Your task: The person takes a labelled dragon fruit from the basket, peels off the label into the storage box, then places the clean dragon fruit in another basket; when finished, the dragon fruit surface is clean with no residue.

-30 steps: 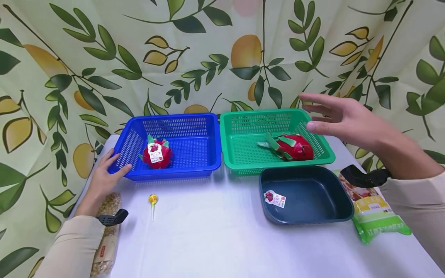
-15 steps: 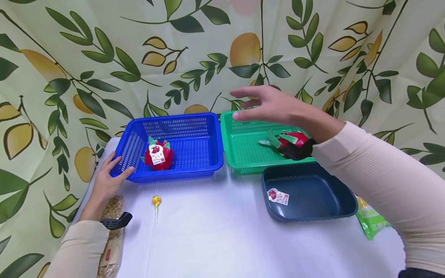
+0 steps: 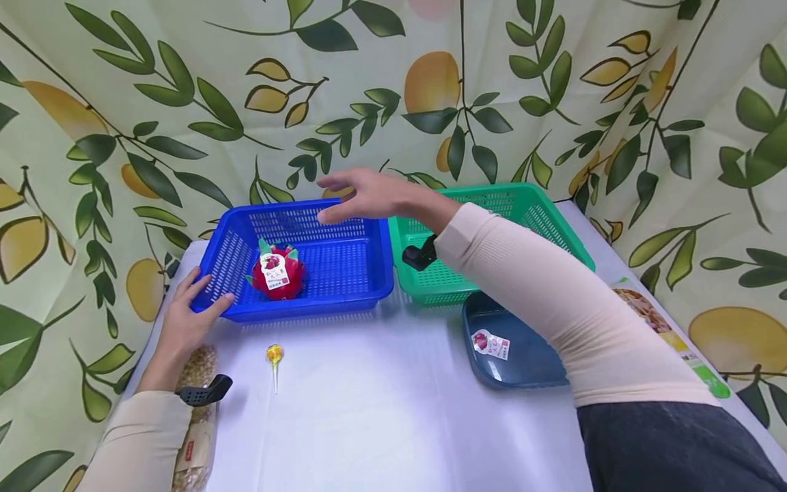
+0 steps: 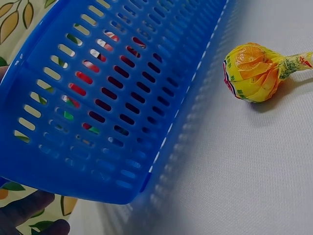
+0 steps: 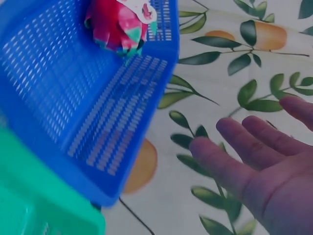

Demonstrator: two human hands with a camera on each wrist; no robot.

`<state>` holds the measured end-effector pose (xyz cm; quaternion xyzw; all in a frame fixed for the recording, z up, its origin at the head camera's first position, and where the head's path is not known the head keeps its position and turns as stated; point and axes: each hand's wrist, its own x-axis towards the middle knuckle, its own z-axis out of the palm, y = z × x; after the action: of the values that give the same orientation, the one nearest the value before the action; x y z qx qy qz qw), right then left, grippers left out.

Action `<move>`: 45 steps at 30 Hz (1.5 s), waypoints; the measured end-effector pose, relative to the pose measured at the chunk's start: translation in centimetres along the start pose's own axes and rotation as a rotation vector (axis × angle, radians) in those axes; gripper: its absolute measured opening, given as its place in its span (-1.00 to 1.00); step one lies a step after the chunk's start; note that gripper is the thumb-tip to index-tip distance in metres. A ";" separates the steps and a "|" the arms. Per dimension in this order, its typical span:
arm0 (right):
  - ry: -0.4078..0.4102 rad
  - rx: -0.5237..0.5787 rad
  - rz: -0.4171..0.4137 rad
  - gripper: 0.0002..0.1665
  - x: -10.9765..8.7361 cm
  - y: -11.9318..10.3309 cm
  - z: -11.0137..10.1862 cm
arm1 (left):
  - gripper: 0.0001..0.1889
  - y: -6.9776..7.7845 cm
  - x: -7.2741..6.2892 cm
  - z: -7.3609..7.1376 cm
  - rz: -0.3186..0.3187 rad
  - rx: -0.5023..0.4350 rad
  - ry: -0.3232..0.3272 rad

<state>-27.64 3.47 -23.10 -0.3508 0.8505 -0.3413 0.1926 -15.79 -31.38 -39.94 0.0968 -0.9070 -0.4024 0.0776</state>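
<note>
My left hand (image 3: pixel 184 311) is at the front left corner of the blue basket (image 3: pixel 344 301), fingers spread along its left side and thumb by the front rim. In the left wrist view, its fingertips (image 4: pixel 36 201) show just past the basket's edge. Inside the basket lies a red dragon fruit (image 3: pixel 281 273) with green tips and a white label. Above the basket's back right part hovers my right hand (image 3: pixel 363 195), fingers extended and holding nothing. A yellow-wrapped lollipop (image 3: pixel 274 354) lies on the table in front of the blue basket.
Beside the blue basket stands a green basket (image 3: pixel 424 297), partly covered by my right arm. A dark blue basin (image 3: pixel 492 372) with a dragon fruit label sits before it. Packaged food (image 3: pixel 652 318) lies far right; a long clear bag (image 3: pixel 199 424) lies left. A patterned curtain (image 3: pixel 363 48) hangs behind.
My right hand has swept left from above the green basket's right side to above the blue basket. My arm now hides the dragon fruit in the green basket. My left hand stays put.
</note>
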 end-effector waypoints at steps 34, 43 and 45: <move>-0.258 -0.114 0.107 0.00 13.7 3.0 11.2 | -0.20 -0.8 -0.6 -0.2 -0.031 -0.011 0.023; -0.231 -0.209 0.127 0.10 14.2 3.9 13.7 | -0.18 -0.4 0.0 0.3 -0.006 0.002 0.019; -0.223 -0.235 0.139 0.12 14.3 4.0 14.1 | -0.18 -0.5 0.1 0.3 -0.011 0.010 0.019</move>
<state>-31.17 -11.13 -37.01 -0.3469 0.8800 -0.1845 0.2668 -15.86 -31.48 -40.50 0.1061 -0.9077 -0.3972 0.0836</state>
